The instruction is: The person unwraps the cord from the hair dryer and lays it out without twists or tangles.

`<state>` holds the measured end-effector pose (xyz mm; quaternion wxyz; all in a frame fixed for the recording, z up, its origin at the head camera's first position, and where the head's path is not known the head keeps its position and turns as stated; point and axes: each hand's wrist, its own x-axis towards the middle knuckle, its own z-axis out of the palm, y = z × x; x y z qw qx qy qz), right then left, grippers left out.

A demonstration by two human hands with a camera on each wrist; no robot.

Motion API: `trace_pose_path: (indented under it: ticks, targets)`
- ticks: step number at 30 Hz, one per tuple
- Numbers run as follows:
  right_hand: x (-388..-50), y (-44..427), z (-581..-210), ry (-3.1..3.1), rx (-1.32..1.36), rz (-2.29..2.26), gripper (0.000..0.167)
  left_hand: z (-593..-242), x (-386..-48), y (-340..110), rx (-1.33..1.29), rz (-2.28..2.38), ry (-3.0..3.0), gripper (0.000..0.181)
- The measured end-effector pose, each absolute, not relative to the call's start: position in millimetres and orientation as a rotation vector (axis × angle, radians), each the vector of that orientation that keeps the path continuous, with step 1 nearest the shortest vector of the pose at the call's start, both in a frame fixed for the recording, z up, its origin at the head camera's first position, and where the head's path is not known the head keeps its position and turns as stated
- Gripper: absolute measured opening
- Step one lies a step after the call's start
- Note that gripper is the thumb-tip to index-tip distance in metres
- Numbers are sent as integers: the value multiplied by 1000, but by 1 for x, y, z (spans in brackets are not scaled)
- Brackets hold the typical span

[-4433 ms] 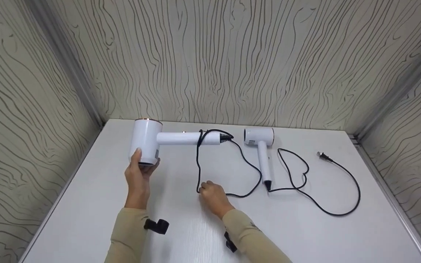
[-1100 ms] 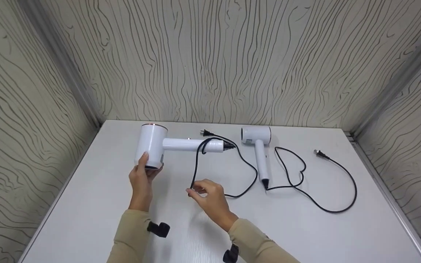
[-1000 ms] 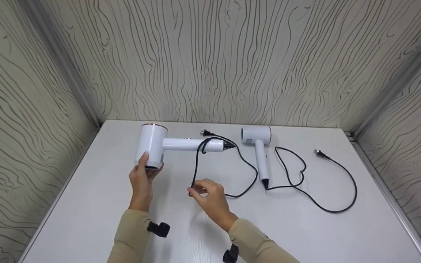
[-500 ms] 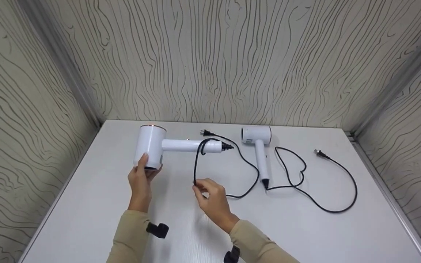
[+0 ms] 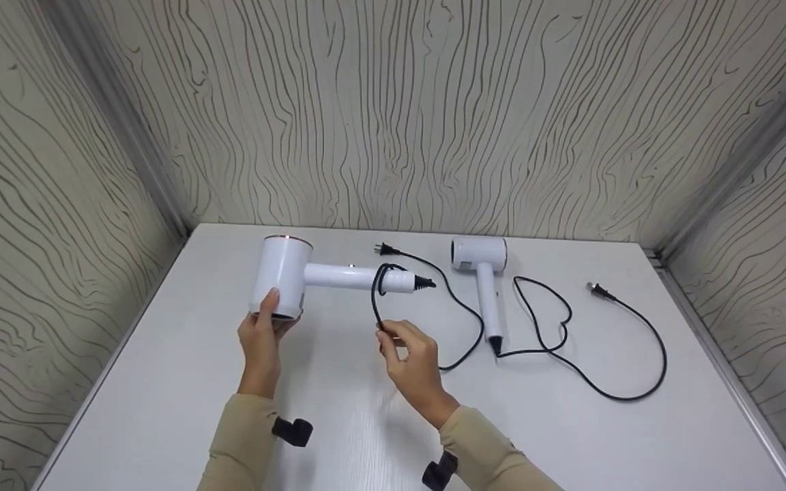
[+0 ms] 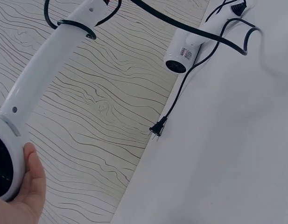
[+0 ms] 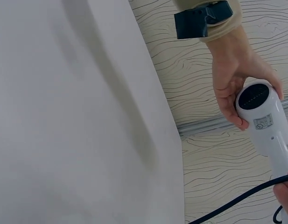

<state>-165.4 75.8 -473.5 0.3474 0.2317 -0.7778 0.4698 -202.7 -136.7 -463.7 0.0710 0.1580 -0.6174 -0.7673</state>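
A white hair dryer (image 5: 281, 273) with a copper-coloured rim is held up above the table, its handle pointing right. My left hand (image 5: 260, 348) grips the rear of its barrel, thumb on the near side. The black power cord (image 5: 374, 303) loops round the handle close to its tail end. My right hand (image 5: 415, 365) pinches that cord between thumb and fingertips, just below the handle. From there the cord's free length runs over the table to a two-pin plug (image 5: 385, 249) behind the handle. The left wrist view shows the cord loop (image 6: 76, 24) around the handle.
A second white hair dryer (image 5: 490, 293) lies at the back right of the white table (image 5: 570, 436). Its loose black cord (image 5: 663, 354) curves right to a plug (image 5: 600, 290). Wood-grain panels (image 5: 393, 116) enclose the back and sides.
My right hand has moved up and to the right with the pinched cord, closer to the handle. The dryer's tail end has dipped slightly. The plug now shows clear of the handle, unlike in the earliest frame.
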Motion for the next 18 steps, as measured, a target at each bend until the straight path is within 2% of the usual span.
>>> trace_pose_path:
  ticks: [18]
  targets:
    - [-180,101,-460,-2004,449,1242,8,-463,-202,-138,468,-2286,-1919,66]
